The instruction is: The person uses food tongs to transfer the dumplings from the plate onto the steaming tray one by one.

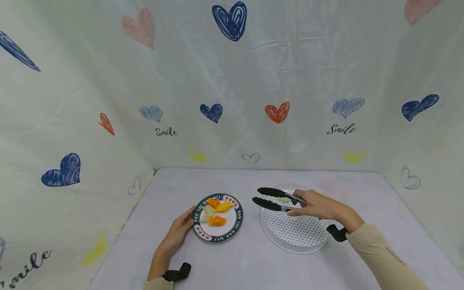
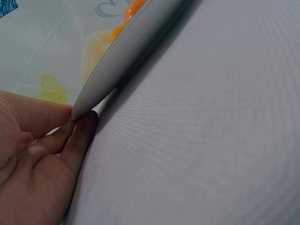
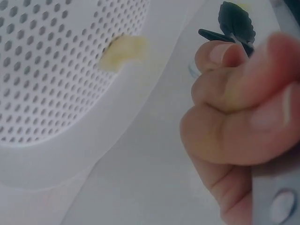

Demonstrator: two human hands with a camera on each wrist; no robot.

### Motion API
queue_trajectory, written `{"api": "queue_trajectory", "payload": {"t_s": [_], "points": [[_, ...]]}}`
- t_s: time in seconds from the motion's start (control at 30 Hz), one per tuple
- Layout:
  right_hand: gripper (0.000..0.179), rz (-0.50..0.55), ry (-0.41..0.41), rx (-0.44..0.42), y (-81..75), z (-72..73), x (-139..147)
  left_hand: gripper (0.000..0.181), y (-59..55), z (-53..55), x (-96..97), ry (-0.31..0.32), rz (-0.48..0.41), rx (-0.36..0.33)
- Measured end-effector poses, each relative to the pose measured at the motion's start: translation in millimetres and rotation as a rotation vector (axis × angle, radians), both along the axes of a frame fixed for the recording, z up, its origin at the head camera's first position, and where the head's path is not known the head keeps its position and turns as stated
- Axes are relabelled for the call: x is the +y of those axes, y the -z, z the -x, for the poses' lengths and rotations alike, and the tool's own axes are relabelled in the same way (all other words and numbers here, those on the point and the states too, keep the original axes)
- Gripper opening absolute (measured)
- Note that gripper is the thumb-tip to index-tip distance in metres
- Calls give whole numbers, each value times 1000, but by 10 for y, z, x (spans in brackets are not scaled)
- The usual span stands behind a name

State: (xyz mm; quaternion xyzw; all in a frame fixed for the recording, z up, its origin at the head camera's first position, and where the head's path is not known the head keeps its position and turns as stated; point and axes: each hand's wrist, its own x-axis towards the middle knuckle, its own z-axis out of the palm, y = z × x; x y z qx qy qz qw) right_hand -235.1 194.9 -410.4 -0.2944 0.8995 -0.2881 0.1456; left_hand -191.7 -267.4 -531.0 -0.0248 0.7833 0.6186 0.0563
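My left hand [image 1: 175,233] pinches the left rim of a round plate [image 1: 237,215], thumb on the edge and fingers beneath it, as the left wrist view shows. On the plate lie several pieces of food, orange [image 1: 217,220], yellow [image 1: 224,206] and pale green-white [image 1: 209,210]. A pair of tongs [image 1: 272,192] with black tips is gripped in my right hand [image 1: 320,206]. Its tips are spread apart and point left, over the far part of a round white perforated tray [image 1: 297,231]. One pale yellow piece [image 3: 123,52] lies on this tray, partly behind the tongs in the head view.
Plate and tray stand side by side on a pale table [image 1: 250,257], with a gap between them. A white sheet [image 1: 246,80] printed with hearts hangs behind the table and along its sides. Black straps [image 1: 177,272] sit on both wrists.
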Motion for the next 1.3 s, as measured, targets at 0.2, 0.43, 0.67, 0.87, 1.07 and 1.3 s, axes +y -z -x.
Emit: {"api": "queue_trajectory", "payload": {"t_s": [0.2,0.43,0.67,0.87,1.07,1.3], "points": [[66,-17,-56,13,-9,34,-305,51,-10,-2,-1,6,-16,-1],[54,-31,-104,5,32,59,-649,51,8,12,-5,8,-28,6],[55,-56,-152,-6,84,47,-929,51,11,18,-10,13,-34,14],[57,-114,-178,9,153,53,-1102,51,11,11,-14,17,-37,12],[53,-181,-174,21,202,71,-1208,50,14,7,-15,18,-40,13],[53,-215,-171,42,238,58,-1291,51,-4,-10,-5,11,-40,13]]}}
